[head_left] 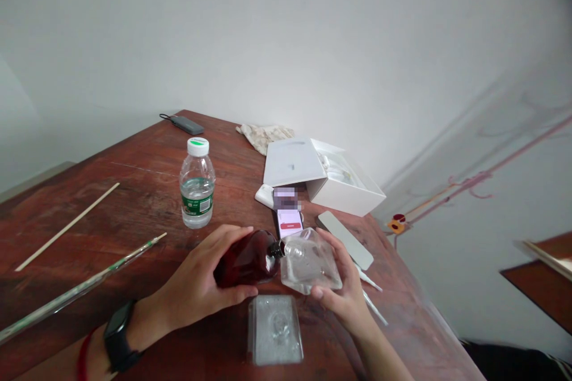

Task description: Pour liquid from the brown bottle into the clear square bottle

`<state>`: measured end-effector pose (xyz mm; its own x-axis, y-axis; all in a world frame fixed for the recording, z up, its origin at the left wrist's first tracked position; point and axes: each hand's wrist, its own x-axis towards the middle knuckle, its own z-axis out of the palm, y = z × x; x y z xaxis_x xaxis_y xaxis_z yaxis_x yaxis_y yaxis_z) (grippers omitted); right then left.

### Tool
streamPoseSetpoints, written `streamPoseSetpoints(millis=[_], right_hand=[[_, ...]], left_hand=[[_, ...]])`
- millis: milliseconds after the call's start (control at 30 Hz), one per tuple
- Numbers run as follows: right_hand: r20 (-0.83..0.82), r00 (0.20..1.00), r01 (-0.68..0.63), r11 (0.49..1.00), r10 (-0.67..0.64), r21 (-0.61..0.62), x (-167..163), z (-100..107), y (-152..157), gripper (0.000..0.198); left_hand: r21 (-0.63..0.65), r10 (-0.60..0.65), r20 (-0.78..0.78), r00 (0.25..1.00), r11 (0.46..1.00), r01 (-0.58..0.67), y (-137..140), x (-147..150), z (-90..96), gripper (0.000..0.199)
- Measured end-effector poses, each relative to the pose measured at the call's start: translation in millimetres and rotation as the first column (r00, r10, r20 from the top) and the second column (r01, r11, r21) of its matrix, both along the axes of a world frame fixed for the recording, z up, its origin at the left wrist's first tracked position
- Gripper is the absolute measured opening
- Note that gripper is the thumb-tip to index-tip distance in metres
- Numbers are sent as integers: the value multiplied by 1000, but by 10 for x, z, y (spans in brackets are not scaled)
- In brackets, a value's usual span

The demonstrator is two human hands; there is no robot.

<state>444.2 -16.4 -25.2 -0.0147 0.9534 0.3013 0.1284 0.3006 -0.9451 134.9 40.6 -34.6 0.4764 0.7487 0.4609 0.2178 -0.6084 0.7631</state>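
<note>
My left hand point(205, 277) is wrapped round a dark red, rounded bottle point(248, 259), tipped on its side. The bottle's black neck points right, to the rim of a clear square container point(308, 265). My right hand point(342, 280) grips that container, thumb at the near corner and fingers behind its far side. Whether neck and container touch, I cannot tell. Just below them a flat clear plastic case point(277, 330) with a round raised middle lies on the wooden table point(147, 190). A black watch and a red band circle my left wrist.
A water bottle point(197, 184) stands left of the hands. Beyond them lie a phone point(289, 223), an opened white box point(344, 190), a cloth point(263, 136) and a grey power bank point(186, 124). Sticks point(67, 226) lie left; a pale flat case point(346, 239) lies right.
</note>
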Motion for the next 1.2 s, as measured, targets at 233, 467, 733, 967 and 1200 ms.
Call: streamPoseSetpoints(millis=[233,467,733,967,1200], right_hand=[[-54,997,61,998,-61,-10,-76,33,-30,85],[-30,997,70,997,-68,38,-62,22,-29,83],[-37,994,109,990,-106,93,-16,-40,-23,93],[-14,995,97,986,-96,136,20,-60,-9,93],[68,986,143,977,-155,157,47,-26,-55,96]], left_hand=[[-6,-18,-12,1000,1000,18,-11,1,-35,73],[9,-8,-16,1000,1000,8,-17,8,-84,76],[76,-16,-17,1000,997,18,-25,10,-127,77],[85,-30,-22,999,996,32,-2,25,-174,77],[71,-52,-31,998,996,54,-4,24,-176,79]])
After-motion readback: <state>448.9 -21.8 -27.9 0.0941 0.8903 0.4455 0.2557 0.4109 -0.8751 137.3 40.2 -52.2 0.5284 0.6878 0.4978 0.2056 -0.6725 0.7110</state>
